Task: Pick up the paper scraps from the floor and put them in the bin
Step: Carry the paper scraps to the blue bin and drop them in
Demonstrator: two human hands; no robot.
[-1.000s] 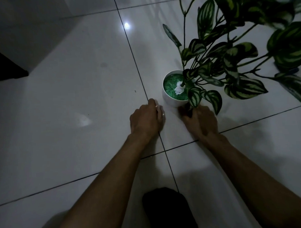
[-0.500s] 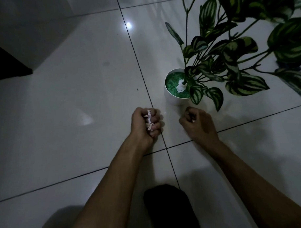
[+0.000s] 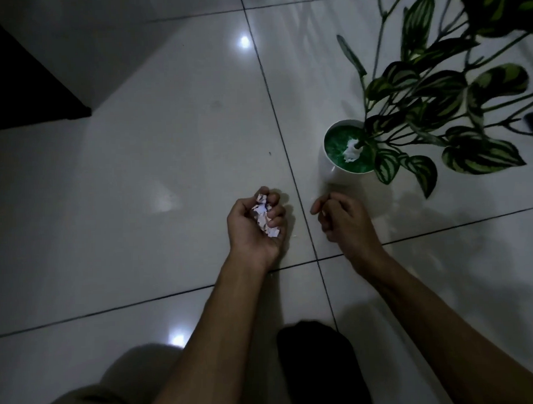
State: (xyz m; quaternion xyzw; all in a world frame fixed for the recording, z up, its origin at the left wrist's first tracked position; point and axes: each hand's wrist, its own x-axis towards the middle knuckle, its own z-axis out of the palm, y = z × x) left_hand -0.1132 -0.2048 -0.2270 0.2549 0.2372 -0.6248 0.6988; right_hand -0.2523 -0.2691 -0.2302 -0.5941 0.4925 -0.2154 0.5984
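My left hand (image 3: 254, 223) is turned palm up just above the white tiled floor (image 3: 137, 182), fingers curled around a bunch of small white and pinkish paper scraps (image 3: 264, 215). My right hand (image 3: 341, 219) hovers beside it to the right, fingers loosely curled; whether it holds anything is hidden. A tiny white fleck (image 3: 295, 236) lies on the tile between the hands. No bin is in view.
A white pot (image 3: 333, 169) with green filling and a white scrap-like clump (image 3: 351, 151) stands just beyond my right hand; its striped leaves (image 3: 437, 99) spread over the right side. A dark furniture edge (image 3: 28, 89) is far left. My dark sock (image 3: 319, 360) is below.
Both hands have drawn back from the pot's base toward me. My left hand went from palm down on the tile to palm up, closed on scraps. The view has risen slightly.
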